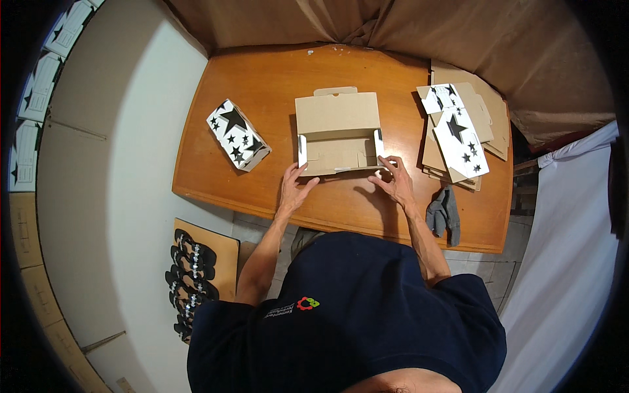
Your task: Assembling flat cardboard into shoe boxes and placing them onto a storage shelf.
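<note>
Open carton: one, brown inside with white at its end walls; centre of the frame, on the wooden tabletop. Lid raised toward the top of the frame, tab upright; front wall low and nearest the person.

Left grip: bare hand, parted, thumb well apart from the fingers; fingertips at the carton's front left corner, no firm hold visible.

Right grip: bare hand, thumb and forefinger curved about the front right corner; whether cardboard is pinched between them cannot be told.

Liabilities, by judgement:
1. Front corners. Uneven pressure from the two sides could skew the walls or let a tucked flap spring loose.
2. Front wall. A hard press by either thumb might crease the thin board.
3. Lid. Seemingly held by its fold alone; a jolt to the base could drop it forward over the fingers.
4. Base. Nothing visible braces the far side, so a push away from the body might slide the carton.

Adjacent stock: closed star-printed box, left of centre, set askew, clear of the carton. Star-printed blank lying across brown flats, right of the frame; edges overhang unevenly, so a brushing sleeve could start a slide. Grey cloth, near the tabletop's lower right edge; a right forearm swung outward might knock it off.
</note>
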`<state>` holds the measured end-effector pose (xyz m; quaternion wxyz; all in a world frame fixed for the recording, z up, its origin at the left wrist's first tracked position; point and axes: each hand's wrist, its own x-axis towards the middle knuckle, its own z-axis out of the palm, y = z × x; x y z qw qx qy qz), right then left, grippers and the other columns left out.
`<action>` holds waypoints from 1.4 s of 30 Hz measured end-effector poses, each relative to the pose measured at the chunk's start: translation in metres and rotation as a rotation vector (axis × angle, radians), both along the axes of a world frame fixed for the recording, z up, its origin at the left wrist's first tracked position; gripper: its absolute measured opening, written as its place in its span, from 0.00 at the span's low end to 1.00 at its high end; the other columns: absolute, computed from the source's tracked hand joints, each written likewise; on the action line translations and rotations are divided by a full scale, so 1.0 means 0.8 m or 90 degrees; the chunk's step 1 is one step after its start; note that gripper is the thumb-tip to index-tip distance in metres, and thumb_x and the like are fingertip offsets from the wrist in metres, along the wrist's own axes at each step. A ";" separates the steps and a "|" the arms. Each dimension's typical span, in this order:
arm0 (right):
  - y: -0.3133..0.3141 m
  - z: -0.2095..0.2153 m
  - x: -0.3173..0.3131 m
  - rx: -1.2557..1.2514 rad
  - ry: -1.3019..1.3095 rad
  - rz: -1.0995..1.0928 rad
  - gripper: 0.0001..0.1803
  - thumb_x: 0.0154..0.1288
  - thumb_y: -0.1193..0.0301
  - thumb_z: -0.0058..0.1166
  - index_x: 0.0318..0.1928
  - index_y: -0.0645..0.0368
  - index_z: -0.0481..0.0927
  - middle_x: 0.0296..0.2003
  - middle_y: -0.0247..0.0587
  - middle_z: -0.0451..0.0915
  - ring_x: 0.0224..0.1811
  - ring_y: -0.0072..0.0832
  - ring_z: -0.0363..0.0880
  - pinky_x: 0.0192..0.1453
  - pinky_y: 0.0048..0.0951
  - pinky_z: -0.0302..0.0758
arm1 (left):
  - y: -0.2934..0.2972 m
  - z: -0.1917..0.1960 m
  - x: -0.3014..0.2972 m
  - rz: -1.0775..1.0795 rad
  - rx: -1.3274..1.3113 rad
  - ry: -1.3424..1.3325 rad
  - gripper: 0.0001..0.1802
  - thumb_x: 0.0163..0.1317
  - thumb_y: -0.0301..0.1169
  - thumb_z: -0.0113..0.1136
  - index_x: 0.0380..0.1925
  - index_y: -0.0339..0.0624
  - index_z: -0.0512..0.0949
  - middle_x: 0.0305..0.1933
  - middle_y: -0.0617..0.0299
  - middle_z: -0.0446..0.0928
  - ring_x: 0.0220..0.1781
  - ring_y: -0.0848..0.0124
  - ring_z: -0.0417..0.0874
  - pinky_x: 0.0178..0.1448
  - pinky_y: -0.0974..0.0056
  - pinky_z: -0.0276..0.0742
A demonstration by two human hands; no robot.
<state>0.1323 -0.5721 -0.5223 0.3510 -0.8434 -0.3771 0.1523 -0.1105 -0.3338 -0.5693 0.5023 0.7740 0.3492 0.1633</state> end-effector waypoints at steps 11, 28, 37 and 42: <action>0.033 -0.068 0.034 0.233 0.243 -0.135 0.22 0.66 0.62 0.73 0.50 0.65 0.81 0.43 0.43 0.79 0.35 0.27 0.81 0.36 0.29 0.82 | 0.019 -0.013 0.022 0.188 -0.330 -0.115 0.39 0.65 0.45 0.74 0.73 0.46 0.70 0.64 0.60 0.74 0.63 0.68 0.76 0.64 0.59 0.75; 0.088 -0.046 0.134 0.135 0.453 -0.060 0.35 0.68 0.72 0.54 0.75 0.64 0.67 0.65 0.50 0.78 0.65 0.36 0.78 0.70 0.31 0.73 | 0.041 0.021 0.025 0.134 -0.392 0.012 0.36 0.65 0.43 0.72 0.72 0.52 0.71 0.71 0.54 0.71 0.72 0.59 0.72 0.72 0.49 0.71; 0.065 -0.070 0.157 0.207 0.507 0.057 0.21 0.70 0.78 0.54 0.62 0.60 0.79 0.51 0.38 0.84 0.47 0.25 0.82 0.51 0.27 0.80 | 0.049 -0.017 0.022 0.117 -0.375 -0.049 0.40 0.67 0.35 0.70 0.78 0.52 0.64 0.74 0.49 0.68 0.72 0.58 0.73 0.70 0.51 0.73; 0.049 -0.062 0.123 0.153 0.090 0.092 0.18 0.73 0.67 0.56 0.59 0.56 0.83 0.64 0.48 0.77 0.66 0.42 0.75 0.68 0.39 0.75 | 0.032 -0.003 0.023 0.068 -0.149 -0.109 0.40 0.69 0.29 0.64 0.79 0.53 0.62 0.76 0.49 0.64 0.71 0.58 0.72 0.69 0.57 0.74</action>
